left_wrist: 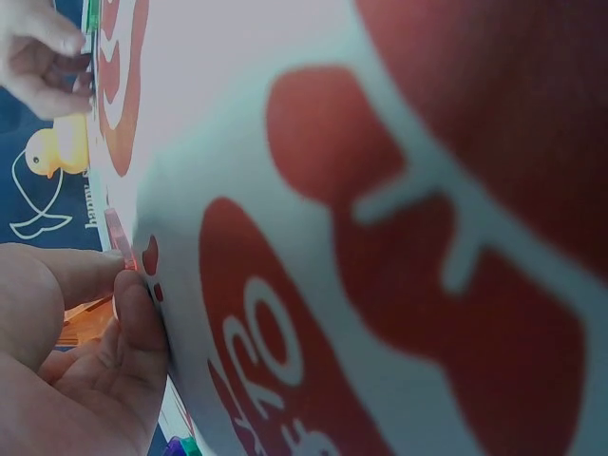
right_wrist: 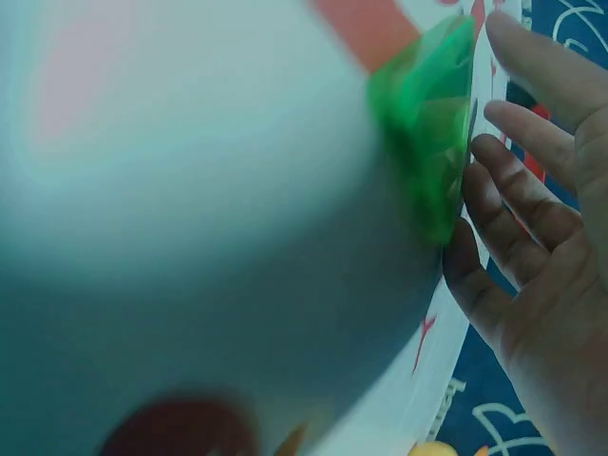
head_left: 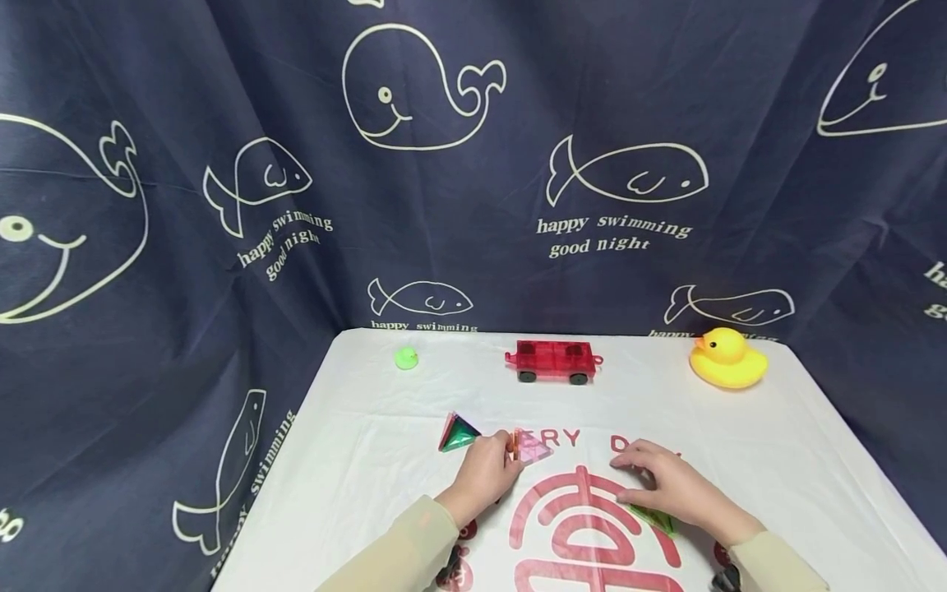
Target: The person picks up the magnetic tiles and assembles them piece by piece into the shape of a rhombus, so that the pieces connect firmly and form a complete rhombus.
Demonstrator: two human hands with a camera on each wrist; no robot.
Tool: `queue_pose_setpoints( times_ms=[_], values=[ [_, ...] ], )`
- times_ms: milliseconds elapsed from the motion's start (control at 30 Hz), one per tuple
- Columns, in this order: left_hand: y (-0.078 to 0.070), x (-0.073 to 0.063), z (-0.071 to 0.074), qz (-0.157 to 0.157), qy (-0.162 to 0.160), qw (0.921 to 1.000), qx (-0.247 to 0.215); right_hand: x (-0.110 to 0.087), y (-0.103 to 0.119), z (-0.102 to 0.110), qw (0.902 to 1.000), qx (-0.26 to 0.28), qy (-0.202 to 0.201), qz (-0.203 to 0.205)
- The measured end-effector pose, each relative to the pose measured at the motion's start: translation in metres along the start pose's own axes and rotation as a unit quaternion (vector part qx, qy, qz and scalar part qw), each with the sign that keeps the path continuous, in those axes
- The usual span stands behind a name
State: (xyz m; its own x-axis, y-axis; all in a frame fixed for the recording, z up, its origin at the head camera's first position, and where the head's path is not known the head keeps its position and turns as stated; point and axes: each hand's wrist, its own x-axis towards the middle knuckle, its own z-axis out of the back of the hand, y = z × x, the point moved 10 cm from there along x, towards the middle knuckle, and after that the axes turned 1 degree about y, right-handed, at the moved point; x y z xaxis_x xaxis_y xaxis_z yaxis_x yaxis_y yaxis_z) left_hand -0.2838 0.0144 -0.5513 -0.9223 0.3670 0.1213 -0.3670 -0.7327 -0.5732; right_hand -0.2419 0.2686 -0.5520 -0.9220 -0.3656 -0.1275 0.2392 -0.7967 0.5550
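My left hand (head_left: 484, 470) pinches a translucent orange tile (left_wrist: 87, 323) between thumb and forefinger, low over the white table. Touching or close beside it is a pink triangular tile (head_left: 534, 447); I cannot tell whether the two are joined. To the left of that hand stands a dark green triangular piece (head_left: 460, 432) with a reddish side. My right hand (head_left: 669, 483) is spread above a light green translucent tile (head_left: 653, 518). In the right wrist view its loosely bent fingers lie beside this green tile (right_wrist: 427, 128), not closed round it.
A red toy wagon (head_left: 555, 362) with black wheels stands at the back of the white table (head_left: 355, 493). A small green duck (head_left: 406, 358) is at the back left, a larger yellow duck (head_left: 728, 359) at the back right. A dark blue curtain (head_left: 473, 214) hangs behind.
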Motion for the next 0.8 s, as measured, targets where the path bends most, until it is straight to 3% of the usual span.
queue_pose_setpoints(
  times_ms=[400,800],
  values=[
    [0.0,-0.001,0.001,0.003,0.006,1.0,0.002,-0.041,-0.021,0.008,0.9991,-0.033,-0.001,0.025],
    [-0.003,-0.003,0.003,0.001,0.001,1.0,-0.001,-0.055,-0.024,0.014,0.9967,-0.016,-0.027,0.075]
  ],
)
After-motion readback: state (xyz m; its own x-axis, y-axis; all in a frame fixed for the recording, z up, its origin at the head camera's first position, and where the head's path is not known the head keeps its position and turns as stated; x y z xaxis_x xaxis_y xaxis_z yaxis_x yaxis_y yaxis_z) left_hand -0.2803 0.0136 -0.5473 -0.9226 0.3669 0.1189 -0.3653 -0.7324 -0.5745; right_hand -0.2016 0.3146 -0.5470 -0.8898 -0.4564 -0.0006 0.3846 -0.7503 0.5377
